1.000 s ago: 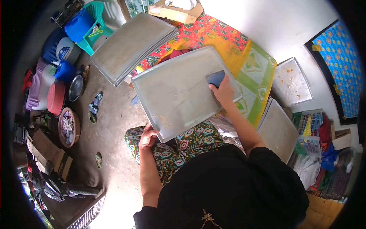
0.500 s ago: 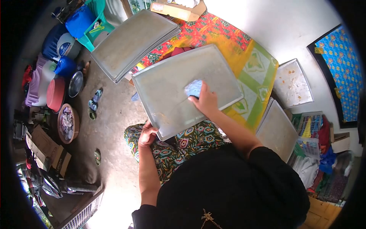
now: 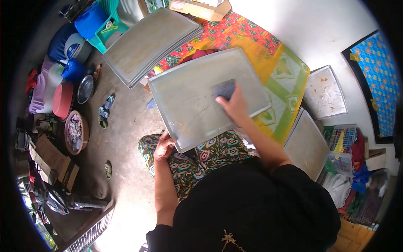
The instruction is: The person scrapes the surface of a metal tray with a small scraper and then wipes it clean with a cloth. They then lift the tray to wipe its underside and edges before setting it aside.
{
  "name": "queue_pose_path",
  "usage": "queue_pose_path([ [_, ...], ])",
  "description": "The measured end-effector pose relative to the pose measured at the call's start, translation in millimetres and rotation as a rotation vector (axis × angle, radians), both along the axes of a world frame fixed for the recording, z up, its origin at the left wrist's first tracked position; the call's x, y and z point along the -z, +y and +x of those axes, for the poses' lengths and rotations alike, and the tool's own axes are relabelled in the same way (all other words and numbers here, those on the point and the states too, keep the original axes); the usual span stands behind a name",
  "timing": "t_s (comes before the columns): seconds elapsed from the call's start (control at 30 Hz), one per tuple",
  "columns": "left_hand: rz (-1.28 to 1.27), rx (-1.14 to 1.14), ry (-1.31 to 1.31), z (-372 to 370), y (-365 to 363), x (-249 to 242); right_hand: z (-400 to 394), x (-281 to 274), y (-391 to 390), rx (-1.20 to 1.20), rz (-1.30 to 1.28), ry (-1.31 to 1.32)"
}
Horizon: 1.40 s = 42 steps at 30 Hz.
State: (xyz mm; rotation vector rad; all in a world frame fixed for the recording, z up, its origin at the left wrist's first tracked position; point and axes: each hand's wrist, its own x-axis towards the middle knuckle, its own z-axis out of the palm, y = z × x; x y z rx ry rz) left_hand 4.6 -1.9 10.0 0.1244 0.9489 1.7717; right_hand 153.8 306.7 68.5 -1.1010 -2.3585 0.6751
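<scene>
A large grey metal baking tray point(image 3: 184, 101) lies tilted across my lap, with scratch lines and a small yellowish patch near its lower left corner. My left hand point(image 3: 164, 147) grips that corner, thumb on top and the other fingers mostly hidden underneath. On the right part of the tray, my right hand point(image 3: 236, 107) is closed on a flat, dark, rectangular scraper point(image 3: 224, 89) pressed against the surface. The hand is slightly blurred. Patterned trousers point(image 3: 195, 157) show under the tray's near edge.
A stack of similar trays point(image 3: 153, 42) stands beyond, on the left. More trays point(image 3: 308, 145) lean at my right, and a tray with brown bits point(image 3: 325, 92) rests by the wall. Basins point(image 3: 85, 89), slippers point(image 3: 108, 170) and a cardboard box point(image 3: 52, 161) are on the left.
My right hand has slid the scraper a little to the right across the tray. Its face looked pale blue and shiny, and now looks dark. My left hand keeps its hold.
</scene>
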Motion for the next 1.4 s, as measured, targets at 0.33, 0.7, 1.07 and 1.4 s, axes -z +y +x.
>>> queue_pose_path([
  [0.33, 0.004, 0.007, -0.025, -5, 0, 7, 97, 18, 99, 0.400, 0.092, -0.290],
  [0.7, 0.016, -0.025, 0.001, -4, 1, 7, 82, 5, 74, 0.364, 0.074, -0.307],
  [1.07, -0.018, 0.013, -0.066, -2, -1, 3, 66, 6, 31, 0.289, 0.012, -0.272],
  [1.4, 0.048, 0.056, -0.052, -3, -1, 1, 37, -8, -8, 0.080, 0.062, -0.269],
])
